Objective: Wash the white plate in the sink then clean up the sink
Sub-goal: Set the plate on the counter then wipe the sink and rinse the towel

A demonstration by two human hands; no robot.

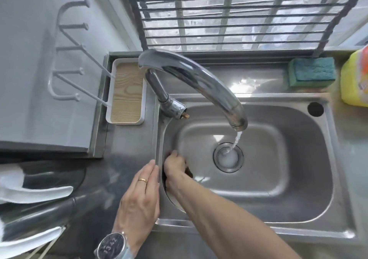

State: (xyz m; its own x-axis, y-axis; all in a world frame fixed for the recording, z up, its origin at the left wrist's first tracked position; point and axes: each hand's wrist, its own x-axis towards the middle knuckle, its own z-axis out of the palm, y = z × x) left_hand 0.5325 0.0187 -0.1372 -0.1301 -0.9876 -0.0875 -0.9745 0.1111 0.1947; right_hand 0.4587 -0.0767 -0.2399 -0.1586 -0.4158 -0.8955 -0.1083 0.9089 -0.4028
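The steel sink [298, 159] has nothing standing in its basin. Water [237, 141] runs from the chrome faucet [199, 79] straight into the drain [228, 157]. My right hand [175, 167] is down inside the sink, pressing a dark brown pad [188, 172] against the left wall; most of the pad is hidden under my fingers. My left hand [139, 195], with a ring and a watch, lies flat on the sink's left rim and holds nothing. A white plate [39, 193] rests in the rack at the far left, with another white plate [29, 240] below it.
A green-and-teal sponge [312, 70] lies on the ledge behind the sink, beside a yellow bottle [354, 79] at the right edge. A white tray with a wood insert [127, 91] sits left of the faucet base. A barred window spans the back.
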